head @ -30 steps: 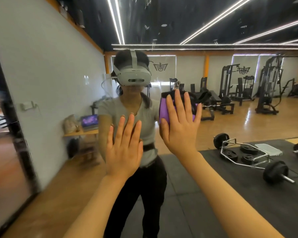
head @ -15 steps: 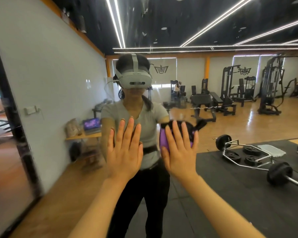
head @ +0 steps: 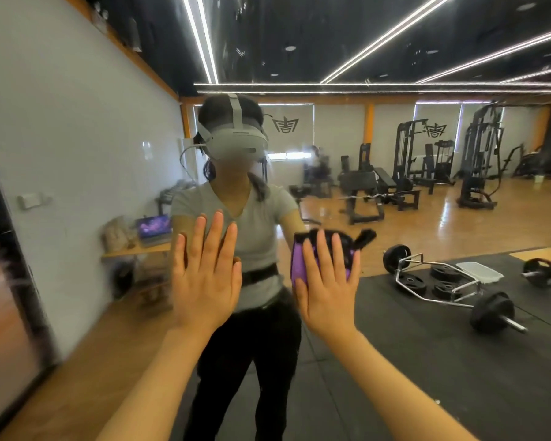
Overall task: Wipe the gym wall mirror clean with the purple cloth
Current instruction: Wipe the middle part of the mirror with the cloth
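The wall mirror (head: 427, 361) fills nearly the whole view and reflects me and the gym. My right hand (head: 328, 288) lies flat with straight fingers, pressing the purple cloth (head: 299, 265) against the glass at about waist height of my reflection. The cloth shows purple at the left of my fingers, and its black edge (head: 365, 238) sticks out above and to the right. My left hand (head: 206, 275) rests flat on the mirror, fingers straight and together, a little to the left of the cloth.
A dark mirror frame (head: 10, 265) runs down the left edge. Reflected in the glass are a hex bar with weight plates (head: 442, 281), black weight machines (head: 477, 163), a bench (head: 363, 192) and a small table with a laptop (head: 153, 230).
My right hand has slid the cloth down the mirror, from shoulder height of my reflection to waist height. My left hand has stayed flat at nearly the same spot.
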`<state>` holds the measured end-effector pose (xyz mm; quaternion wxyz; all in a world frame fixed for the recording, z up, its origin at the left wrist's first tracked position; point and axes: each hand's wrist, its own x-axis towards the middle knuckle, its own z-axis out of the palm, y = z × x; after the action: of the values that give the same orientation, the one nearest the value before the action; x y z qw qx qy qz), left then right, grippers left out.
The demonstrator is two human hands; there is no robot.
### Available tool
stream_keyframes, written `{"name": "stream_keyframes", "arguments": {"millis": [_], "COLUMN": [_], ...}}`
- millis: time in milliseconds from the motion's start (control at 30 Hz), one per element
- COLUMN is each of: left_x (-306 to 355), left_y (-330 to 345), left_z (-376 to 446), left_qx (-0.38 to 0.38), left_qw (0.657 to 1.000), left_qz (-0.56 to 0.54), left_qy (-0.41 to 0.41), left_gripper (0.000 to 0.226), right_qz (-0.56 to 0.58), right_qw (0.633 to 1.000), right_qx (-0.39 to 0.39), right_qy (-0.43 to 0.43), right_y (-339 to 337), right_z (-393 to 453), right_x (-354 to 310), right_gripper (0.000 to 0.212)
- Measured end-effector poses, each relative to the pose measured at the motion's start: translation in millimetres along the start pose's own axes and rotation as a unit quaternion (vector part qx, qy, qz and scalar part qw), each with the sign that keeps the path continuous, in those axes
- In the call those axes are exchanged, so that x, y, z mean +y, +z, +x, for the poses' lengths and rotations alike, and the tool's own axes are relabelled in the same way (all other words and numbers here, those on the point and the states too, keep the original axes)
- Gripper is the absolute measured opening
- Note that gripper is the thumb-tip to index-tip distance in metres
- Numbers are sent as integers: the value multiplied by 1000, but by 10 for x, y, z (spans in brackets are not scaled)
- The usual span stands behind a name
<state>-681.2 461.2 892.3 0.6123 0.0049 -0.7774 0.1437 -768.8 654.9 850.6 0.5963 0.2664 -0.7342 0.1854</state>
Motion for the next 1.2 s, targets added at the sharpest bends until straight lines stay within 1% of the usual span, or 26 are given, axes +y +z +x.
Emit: {"name": "stream_keyframes", "arguments": {"millis": [67,167,233,333,400,500,633,700,767,867,967,1067,1200], "left_x": [-3,-8,-9,-10,-10,-7,-5,-4,-7,-2,-3,-7,-12], "left_y": [-2,-4,0,1,0,8,3,-1,1,11,15,12,14], "left_z": [-3,-5,-9,-7,-16,-15,-12,-8,-9,-6,5,-9,-1], "left_qx": [2,4,5,4,6,6,7,8,8,12,17,16,17], "left_qw": [1000,1000,1000,1000,1000,1000,1000,1000,1000,1000,1000,1000,1000], "left_qz": [-1,-2,-4,-1,-6,-5,-3,-4,-1,0,4,5,7], "left_qy": [-1,0,1,1,0,2,0,0,0,-1,-2,0,3], "left_gripper": [54,54,54,55,55,56,56,56,56,56,57,56,56], "right_qz": [-21,-26,-13,8,6,3,17,20,16,-2,-12,1,25], "right_qw": [1000,999,999,1000,1000,1000,998,998,999,998,997,999,999], "right_qx": [-20,-27,-23,8,15,15,43,42,30,-8,-32,-24,4], "right_qy": [-5,-15,-31,1,4,-12,43,50,39,60,69,44,45], "right_y": [26,12,-34,-133,-206,-235,-158,-117,-79,-27,-31,-93,-242], "right_z": [-285,-321,-124,452,770,909,770,582,278,-221,-405,-170,603], "right_x": [46,97,149,284,374,428,337,303,309,323,342,440,686], "right_gripper": [54,55,55,55,55,56,56,56,55,55,56,57,56]}}
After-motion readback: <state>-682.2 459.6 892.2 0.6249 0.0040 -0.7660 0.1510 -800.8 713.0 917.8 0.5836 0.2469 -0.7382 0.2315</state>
